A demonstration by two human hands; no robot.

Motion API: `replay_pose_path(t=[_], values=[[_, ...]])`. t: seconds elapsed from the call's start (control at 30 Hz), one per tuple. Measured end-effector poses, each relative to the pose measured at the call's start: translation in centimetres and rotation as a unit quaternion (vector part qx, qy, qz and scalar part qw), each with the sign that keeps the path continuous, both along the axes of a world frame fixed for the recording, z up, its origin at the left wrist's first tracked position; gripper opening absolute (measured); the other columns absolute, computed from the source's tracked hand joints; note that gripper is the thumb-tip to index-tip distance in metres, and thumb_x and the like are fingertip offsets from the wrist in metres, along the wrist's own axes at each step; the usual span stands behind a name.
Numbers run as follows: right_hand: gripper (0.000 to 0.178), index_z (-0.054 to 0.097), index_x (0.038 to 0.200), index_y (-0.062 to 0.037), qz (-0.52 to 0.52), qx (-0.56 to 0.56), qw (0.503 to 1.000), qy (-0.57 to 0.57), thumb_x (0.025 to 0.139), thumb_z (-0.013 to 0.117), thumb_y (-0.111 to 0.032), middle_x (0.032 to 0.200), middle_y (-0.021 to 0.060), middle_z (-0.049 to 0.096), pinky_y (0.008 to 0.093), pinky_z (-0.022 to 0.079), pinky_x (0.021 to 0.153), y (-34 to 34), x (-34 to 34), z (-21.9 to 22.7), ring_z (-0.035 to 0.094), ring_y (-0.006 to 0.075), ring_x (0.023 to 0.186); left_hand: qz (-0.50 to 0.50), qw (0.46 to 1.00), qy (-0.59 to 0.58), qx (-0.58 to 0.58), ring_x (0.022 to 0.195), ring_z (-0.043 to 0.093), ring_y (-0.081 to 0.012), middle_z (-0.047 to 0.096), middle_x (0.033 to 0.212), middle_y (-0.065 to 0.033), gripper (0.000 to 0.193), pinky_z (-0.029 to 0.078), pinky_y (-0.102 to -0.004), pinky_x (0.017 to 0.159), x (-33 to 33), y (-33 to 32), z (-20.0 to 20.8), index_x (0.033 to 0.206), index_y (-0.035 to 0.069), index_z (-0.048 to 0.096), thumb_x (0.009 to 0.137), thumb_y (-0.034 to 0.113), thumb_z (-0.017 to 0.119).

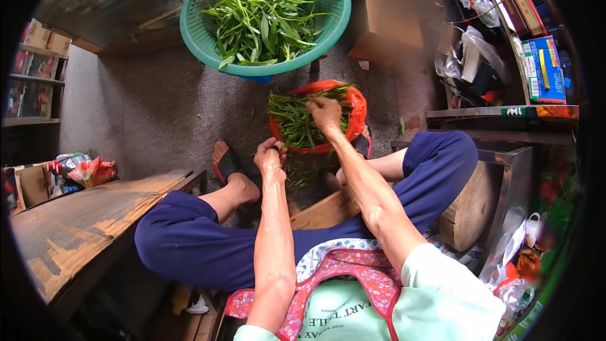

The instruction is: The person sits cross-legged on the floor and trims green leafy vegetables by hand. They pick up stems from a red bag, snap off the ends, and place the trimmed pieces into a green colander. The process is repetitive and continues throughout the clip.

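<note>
A red plastic bag [359, 106] stands open between my feet, filled with long-stemmed leafy greens [291, 120]. My right hand [326, 115] reaches over the bag, its fingers closed on some of the greens at the top. Just outside the bag's near left edge, my left hand [270, 159] is closed, thumb and forefinger together. A small dark thing shows at those fingertips, too small to name. Beyond the bag sits a green plastic colander [343, 16], heaped with loose leafy greens [262, 25].
Bits of greens [304, 180] lie on the dark floor below the bag. A cardboard box [394, 22] stands right of the colander. A worn wooden table [82, 218] is at my left; cluttered shelves [499, 112] and a round wooden block [468, 208] are at my right.
</note>
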State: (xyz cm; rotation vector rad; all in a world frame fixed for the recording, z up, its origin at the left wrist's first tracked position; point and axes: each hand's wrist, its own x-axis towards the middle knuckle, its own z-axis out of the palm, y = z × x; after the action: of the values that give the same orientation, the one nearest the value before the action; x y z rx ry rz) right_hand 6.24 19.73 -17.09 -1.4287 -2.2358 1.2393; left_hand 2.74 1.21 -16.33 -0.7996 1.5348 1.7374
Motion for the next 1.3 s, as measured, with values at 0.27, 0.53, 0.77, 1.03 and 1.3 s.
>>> replay_pose_path(t=[0.27,0.53,0.77,1.03,1.3], values=[[0.027,0.07,0.111,0.0011,0.118,-0.272,0.941,0.162,0.1,0.058,-0.02,0.072,-0.0007,0.065,0.0224,0.049,0.061,1.3,1.8,8.5,0.058,0.0059,0.063,-0.043,0.982,0.148,-0.106,0.074,0.059,-0.0117,0.067,0.09,-0.0045,0.025,0.046,-0.0227,0.064,0.6,0.7,-1.1,0.11,-0.002,0.069,0.086,0.001,0.06],[0.031,0.071,0.083,0.0025,0.331,-0.108,0.937,0.039,0.088,0.057,-0.024,0.061,0.0082,0.065,0.0341,0.048,0.056,-1.0,1.7,11.0,0.06,0.0146,0.057,-0.259,0.924,0.269,0.086,0.068,0.054,-0.0064,0.065,0.077,0.0015,0.016,0.044,-0.0243,0.063,-2.8,2.3,8.9,0.094,0.0,0.073,0.089,0.015,0.072],[0.038,0.068,0.065,-0.0034,0.388,0.222,0.894,0.016,0.087,0.066,-0.034,0.056,0.0167,0.06,0.0423,0.05,0.056,-2.6,0.8,14.1,0.065,0.0339,0.058,-0.208,0.925,0.303,0.09,0.067,0.051,-0.0039,0.062,0.074,0.0036,0.011,0.041,-0.0217,0.059,-1.8,1.8,8.7,0.088,-0.002,0.071,0.09,0.008,0.069],[0.013,0.069,0.074,-0.0023,0.152,0.381,0.866,0.287,0.081,0.066,-0.012,0.068,0.0133,0.067,0.0372,0.052,0.057,-1.2,-7.1,23.8,0.066,0.0293,0.061,0.178,0.934,0.003,0.31,0.07,0.06,-0.015,0.067,0.08,-0.0043,0.005,0.049,-0.0321,0.067,-4.5,-1.2,5.4,0.089,0.008,0.067,0.089,0.013,0.069],[0.046,0.054,0.128,0.0085,0.157,0.44,0.831,0.301,0.087,0.063,-0.011,0.123,0.0262,0.061,0.046,0.046,0.099,-0.7,-10.5,23.6,0.057,0.0412,0.116,0.032,0.965,-0.239,-0.106,0.056,0.061,-0.0189,0.065,0.074,-0.0064,0.012,0.039,-0.0317,0.044,1.6,-1.9,-5.3,0.091,0.005,0.07,0.09,0.015,0.062]])
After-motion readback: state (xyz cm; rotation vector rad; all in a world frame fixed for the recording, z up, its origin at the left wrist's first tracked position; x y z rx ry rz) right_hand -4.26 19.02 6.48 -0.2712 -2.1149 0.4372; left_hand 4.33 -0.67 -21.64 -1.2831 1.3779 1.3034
